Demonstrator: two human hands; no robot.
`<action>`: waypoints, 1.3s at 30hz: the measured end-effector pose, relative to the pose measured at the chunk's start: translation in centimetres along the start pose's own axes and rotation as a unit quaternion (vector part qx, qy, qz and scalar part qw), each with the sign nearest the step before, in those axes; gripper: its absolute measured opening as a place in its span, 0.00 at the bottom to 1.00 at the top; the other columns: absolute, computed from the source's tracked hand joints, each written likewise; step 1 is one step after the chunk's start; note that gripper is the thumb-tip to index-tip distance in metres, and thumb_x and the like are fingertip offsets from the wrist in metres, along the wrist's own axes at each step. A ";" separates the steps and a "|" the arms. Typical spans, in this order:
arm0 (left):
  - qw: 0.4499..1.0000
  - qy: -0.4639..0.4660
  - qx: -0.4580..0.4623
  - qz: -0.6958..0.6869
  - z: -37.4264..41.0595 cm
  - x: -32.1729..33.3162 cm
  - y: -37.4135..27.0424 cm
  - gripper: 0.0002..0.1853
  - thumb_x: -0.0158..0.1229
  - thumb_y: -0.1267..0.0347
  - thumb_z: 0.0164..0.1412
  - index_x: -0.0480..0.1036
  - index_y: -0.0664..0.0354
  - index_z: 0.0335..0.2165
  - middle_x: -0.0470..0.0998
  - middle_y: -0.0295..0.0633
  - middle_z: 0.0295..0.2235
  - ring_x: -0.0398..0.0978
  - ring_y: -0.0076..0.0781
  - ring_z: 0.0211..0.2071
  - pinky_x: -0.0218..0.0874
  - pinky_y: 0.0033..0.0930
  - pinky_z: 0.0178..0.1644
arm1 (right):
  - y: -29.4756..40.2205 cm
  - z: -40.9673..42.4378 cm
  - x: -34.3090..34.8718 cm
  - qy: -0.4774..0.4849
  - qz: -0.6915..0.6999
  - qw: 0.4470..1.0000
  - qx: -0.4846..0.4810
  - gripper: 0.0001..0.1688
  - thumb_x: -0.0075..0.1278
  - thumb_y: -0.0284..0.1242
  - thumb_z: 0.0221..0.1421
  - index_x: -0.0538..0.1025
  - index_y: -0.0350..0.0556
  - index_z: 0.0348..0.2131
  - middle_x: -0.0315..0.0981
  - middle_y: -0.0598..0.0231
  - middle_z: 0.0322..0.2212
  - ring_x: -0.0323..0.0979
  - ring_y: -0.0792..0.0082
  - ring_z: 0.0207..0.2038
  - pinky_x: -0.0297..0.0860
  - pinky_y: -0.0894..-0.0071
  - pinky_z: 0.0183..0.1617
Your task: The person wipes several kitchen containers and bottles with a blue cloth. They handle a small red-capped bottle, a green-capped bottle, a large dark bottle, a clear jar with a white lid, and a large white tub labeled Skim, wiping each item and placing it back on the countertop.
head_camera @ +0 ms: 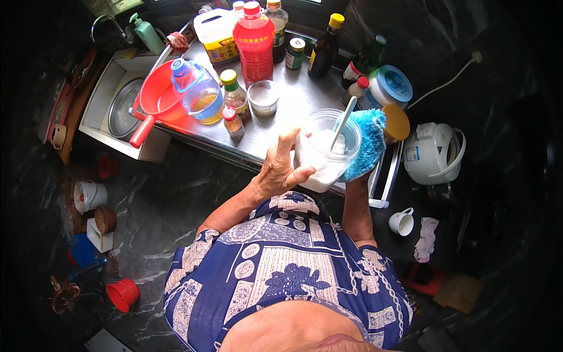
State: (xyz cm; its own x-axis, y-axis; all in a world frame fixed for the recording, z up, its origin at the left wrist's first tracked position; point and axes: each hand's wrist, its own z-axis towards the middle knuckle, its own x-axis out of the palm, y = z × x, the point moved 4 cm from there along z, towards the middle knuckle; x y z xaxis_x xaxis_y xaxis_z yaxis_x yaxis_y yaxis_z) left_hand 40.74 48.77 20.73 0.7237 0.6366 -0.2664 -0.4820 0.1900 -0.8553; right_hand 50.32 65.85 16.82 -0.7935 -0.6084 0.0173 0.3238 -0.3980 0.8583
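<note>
My left hand point(283, 165) grips the near left side of a clear plastic jar point(323, 172), thumb and fingers spread around its wall. White powder or grains fill part of the jar, which has no lid on. A pale spoon point(344, 121) stands in it, the handle leaning out past the rim. A fluffy blue cloth point(366, 147) presses against the jar's right side. Behind that cloth is my right hand point(363, 178), mostly hidden, with only the part near the wrist showing. Both hands are over the near edge of a steel-topped table point(290, 94).
Left on the table are a red dipper point(160, 94), an oil jug point(200, 94), small seasoning bottles point(234, 123) and a clear tub point(263, 99). Behind stand a red bottle point(254, 48) and dark bottle point(323, 53). At right are a yellow-lidded jar point(396, 123) and an electric kettle point(431, 154).
</note>
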 end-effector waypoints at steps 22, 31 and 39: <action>0.994 0.039 0.103 0.018 1.0 -0.2 -2.9 0.54 0.73 0.54 0.29 0.58 0.65 0.54 0.68 0.48 0.41 0.69 0.43 0.42 0.61 0.37 0.47 | -2.9 -3.9 3.9 0.231 0.473 0.785 0.327 0.28 0.42 0.41 0.60 0.65 0.39 0.52 0.66 0.57 0.49 0.67 0.66 0.51 0.65 0.65 0.56; 0.998 -0.009 0.006 -0.055 0.7 -0.3 1.8 0.53 0.67 0.51 0.37 0.53 0.71 0.55 0.69 0.50 0.41 0.69 0.37 0.44 0.59 0.35 0.50 | -2.5 -4.3 5.9 0.148 0.493 0.764 0.389 0.32 0.46 0.40 0.58 0.61 0.37 0.54 0.64 0.55 0.51 0.66 0.62 0.51 0.65 0.64 0.55; 0.998 -0.056 0.025 0.025 1.1 0.0 2.2 0.54 0.68 0.50 0.38 0.51 0.70 0.55 0.68 0.50 0.43 0.69 0.38 0.45 0.60 0.36 0.51 | 1.5 -2.1 3.1 0.122 -0.066 0.989 0.044 0.25 0.52 0.31 0.54 0.65 0.40 0.48 0.68 0.58 0.44 0.67 0.65 0.48 0.63 0.65 0.52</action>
State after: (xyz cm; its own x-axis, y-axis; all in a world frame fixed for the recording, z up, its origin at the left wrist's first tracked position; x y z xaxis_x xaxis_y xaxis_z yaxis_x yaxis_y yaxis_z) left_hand 39.10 49.99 19.36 0.6393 0.7258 -0.2541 -0.5426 0.1916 -0.8178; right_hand 49.40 61.89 17.05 -0.6741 -0.7069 -0.2141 0.1703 -0.4308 0.8862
